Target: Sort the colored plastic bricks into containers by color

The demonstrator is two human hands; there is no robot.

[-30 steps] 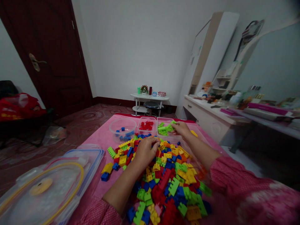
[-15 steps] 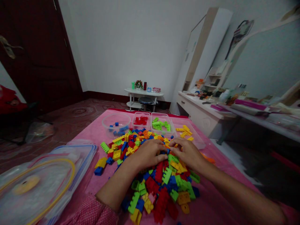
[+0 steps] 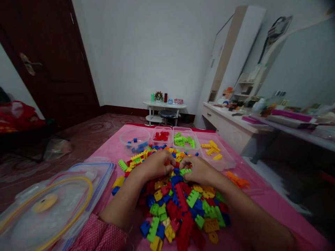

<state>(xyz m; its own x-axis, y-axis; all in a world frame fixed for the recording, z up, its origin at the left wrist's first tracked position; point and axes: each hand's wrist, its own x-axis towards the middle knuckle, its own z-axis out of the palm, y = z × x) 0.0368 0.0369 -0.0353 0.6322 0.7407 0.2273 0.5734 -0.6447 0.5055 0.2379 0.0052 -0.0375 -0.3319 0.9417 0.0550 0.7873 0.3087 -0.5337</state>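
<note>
A heap of small plastic bricks in red, blue, yellow, green and orange lay loose and jumbled, spread beneath the fingers of both hands and trailing back from them toward the wrists. A light green brick showed from under the curled fingertips of the right hand; whether it was gripped or only touched could not be told. A blue brick sat just beside it, between those fingertips and the left hand.

Your left hand and right hand rest palm-down, fingers curled, fingertips almost meeting, forearms angling inward.
</note>
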